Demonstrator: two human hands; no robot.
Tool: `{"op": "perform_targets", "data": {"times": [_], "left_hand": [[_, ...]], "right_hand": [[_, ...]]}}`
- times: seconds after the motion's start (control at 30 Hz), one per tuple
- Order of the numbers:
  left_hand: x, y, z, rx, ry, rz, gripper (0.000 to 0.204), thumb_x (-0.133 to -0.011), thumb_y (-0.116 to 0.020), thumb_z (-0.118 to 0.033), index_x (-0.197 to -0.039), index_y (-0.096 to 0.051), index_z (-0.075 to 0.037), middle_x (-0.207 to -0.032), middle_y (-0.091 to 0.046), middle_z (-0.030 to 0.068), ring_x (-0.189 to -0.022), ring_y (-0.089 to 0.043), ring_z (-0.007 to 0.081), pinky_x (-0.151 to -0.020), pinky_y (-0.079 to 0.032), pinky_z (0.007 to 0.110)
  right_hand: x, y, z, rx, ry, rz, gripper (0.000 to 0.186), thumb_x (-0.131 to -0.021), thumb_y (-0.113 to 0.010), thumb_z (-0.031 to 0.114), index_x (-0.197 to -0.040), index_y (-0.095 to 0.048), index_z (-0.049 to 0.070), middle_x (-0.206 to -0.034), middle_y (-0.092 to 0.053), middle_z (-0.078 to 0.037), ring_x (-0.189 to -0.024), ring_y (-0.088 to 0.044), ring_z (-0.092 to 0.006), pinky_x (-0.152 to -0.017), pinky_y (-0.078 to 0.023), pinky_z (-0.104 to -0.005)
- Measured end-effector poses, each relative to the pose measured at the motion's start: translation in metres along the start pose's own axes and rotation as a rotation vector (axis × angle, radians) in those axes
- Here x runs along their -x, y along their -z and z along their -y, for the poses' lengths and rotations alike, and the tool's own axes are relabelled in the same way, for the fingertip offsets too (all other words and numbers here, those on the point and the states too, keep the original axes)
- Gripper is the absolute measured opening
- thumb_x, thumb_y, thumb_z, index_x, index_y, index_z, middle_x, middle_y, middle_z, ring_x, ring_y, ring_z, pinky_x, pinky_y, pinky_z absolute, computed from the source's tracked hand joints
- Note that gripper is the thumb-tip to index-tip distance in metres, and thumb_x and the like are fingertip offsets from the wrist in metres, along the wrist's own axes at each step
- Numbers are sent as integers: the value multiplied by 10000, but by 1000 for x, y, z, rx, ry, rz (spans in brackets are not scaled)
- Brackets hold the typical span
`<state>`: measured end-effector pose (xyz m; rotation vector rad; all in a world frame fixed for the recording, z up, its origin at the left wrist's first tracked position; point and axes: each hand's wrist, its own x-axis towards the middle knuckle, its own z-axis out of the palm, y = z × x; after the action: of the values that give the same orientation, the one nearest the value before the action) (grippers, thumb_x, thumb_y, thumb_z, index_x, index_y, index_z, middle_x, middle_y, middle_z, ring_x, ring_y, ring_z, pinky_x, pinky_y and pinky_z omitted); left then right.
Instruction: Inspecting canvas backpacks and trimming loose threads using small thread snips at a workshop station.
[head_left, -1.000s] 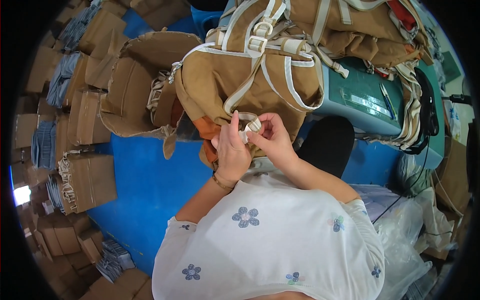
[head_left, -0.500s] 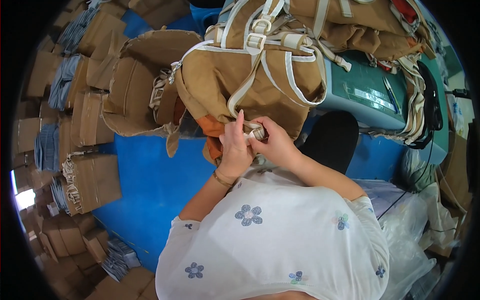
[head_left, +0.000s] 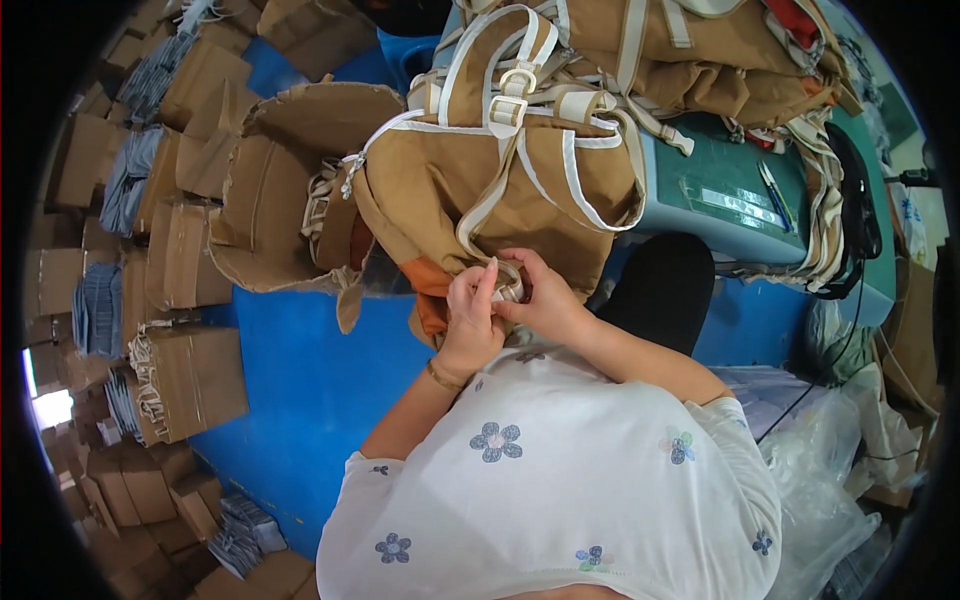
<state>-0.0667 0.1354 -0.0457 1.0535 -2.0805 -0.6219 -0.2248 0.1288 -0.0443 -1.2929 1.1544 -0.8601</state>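
Note:
A tan backpack (head_left: 420,185) with white trim and orange patches lies in front of me, partly against my lap. Its cream webbing strap (head_left: 484,208) runs down from a white buckle (head_left: 507,112) to my hands. My left hand (head_left: 474,318) is closed at the strap's lower end, fingers pinching it. From the other side my right hand (head_left: 543,298) grips the same strap, which is looped or rolled between thumb and fingers. Part of that coil shows between the hands; its inner end is hidden by my fingers.
More tan bags (head_left: 700,55) are heaped on a green-topped table (head_left: 700,165), where scissors (head_left: 775,195) lie. An open cardboard box (head_left: 270,190) stands at the left, near stacked cartons (head_left: 195,375) and grey bundles. Clear plastic bags (head_left: 815,470) lie at the right.
Both hands stay together on the strap; the left fingers have bent in from a raised position to pinch it. The whole view has shifted slightly.

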Motion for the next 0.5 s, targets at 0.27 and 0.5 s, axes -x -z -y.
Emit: {"op": "perform_targets", "data": {"times": [0.27,0.5], "left_hand": [[19,26,11,168,231,-160,623,-671,-586,11,-1268,-410,16,-1020,-525,152,-913,-505,328,-826,-415,381],[24,29,-12,179,-74,-210,607,-651,-710,-38,-1164,-389,11,-1017,-534,167,-902,-514,354,-827,-403,423]], "right_hand": [[-1,7,30,-383,-1,187,722,-799,-670,42,-1377,-237,77,-1188,-496,-128,-1093,-507,-201,-923,-432,-317],[-6,-5,48,-816,-129,287,609,-802,-633,-9,-1336,-351,74,-1189,-497,-83,-1093,-492,-165,-935,-408,-299]]}}
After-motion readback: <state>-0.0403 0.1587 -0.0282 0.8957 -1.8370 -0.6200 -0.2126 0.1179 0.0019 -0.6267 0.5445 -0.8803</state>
